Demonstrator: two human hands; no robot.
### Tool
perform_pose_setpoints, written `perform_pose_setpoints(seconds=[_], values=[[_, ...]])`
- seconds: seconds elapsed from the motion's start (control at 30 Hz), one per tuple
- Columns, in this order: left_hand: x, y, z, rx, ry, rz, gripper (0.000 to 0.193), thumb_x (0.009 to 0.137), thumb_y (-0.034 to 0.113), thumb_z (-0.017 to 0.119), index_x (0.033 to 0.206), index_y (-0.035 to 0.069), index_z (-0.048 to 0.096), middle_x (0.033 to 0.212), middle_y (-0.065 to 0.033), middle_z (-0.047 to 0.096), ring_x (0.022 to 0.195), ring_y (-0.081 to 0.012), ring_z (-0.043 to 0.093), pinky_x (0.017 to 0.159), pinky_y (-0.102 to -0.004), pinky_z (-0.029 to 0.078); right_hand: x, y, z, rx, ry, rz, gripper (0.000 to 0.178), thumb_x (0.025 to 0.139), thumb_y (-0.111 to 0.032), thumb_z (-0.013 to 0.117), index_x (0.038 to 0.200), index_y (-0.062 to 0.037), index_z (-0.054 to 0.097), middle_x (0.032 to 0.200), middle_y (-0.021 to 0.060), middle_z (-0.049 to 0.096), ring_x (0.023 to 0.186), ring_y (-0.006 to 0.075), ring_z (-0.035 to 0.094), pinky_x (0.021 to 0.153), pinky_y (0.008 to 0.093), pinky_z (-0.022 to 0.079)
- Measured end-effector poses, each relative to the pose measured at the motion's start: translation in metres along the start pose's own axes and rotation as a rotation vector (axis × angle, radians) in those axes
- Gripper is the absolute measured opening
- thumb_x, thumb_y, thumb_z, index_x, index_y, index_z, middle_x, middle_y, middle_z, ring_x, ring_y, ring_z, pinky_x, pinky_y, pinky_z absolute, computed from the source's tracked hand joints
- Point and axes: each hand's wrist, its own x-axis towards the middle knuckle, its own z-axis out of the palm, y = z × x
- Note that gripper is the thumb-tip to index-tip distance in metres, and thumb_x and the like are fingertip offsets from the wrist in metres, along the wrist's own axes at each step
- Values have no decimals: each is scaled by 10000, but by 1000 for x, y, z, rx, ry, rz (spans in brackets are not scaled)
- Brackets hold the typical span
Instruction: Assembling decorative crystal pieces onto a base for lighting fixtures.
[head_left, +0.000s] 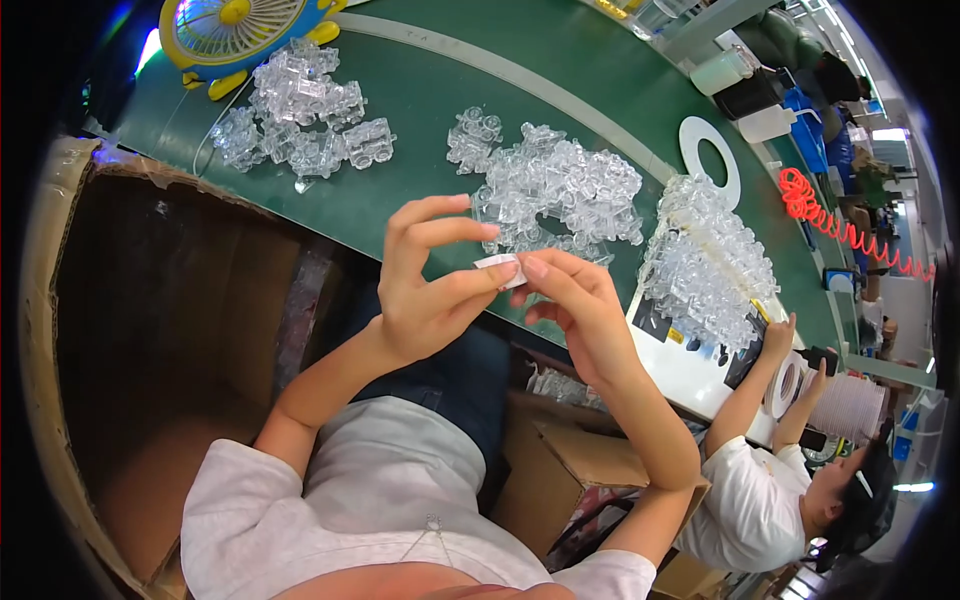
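Observation:
My left hand point(428, 290) and my right hand point(583, 302) meet over the near edge of the green table. Between their thumbs and fingertips is a small white piece point(496, 261), thin like folded paper or film; its exact kind is unclear. The left hand pinches one end while its other fingers stay raised and spread. The right thumb and index finger press on the opposite end. Just beyond the fingers lies a heap of clear plastic parts point(565, 185), touching neither hand as far as I can see.
Another clear pile point(300, 110) sits left, near a blue-and-yellow fan point(235, 25). More clear parts point(705, 260) are heaped right, beside a white ring point(722, 165). A red coiled hose point(800, 195) hangs beyond. A co-worker point(755, 490) works at right. Cardboard boxes point(75, 240) stand below the table.

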Motion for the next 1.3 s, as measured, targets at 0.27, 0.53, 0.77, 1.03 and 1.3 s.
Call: perform_pose_setpoints(seconds=[0.27,0.53,0.77,1.03,1.3], values=[[5,-2,3,-191,-149,-176,303,630,64,780,909,146,695,1087,-56,591,1078,-308,525,885,-394,434,2,0,-5,-166,94,-144,217,881,-184,618,995,-5,660,858,32,657,777,72,569,682,220,440],[5,-4,6,-320,-76,-547,158,689,112,773,785,72,654,827,-45,606,844,-194,589,863,-300,416,9,10,-9,-187,80,-257,166,868,-136,629,994,-36,670,1143,45,528,953,99,533,734,246,445],[-1,-3,11,-297,-327,-594,89,837,117,653,850,35,686,793,-53,685,693,-117,609,920,-370,402,16,20,-14,-85,111,-226,151,878,-136,615,976,-32,661,1129,35,532,930,92,528,744,235,431],[6,-2,23,-1119,-216,-1075,151,879,68,596,967,-39,658,873,-89,669,820,-135,621,764,-254,474,18,12,-26,-211,100,-372,112,886,-84,601,949,3,632,1089,64,491,914,129,555,801,281,477],[-8,-11,32,-1025,-262,-992,153,892,97,602,969,-32,636,844,-73,662,779,-111,613,735,-247,480,15,5,-26,-683,194,-603,171,816,-30,653,983,-63,668,1034,76,516,881,153,571,734,262,479]])
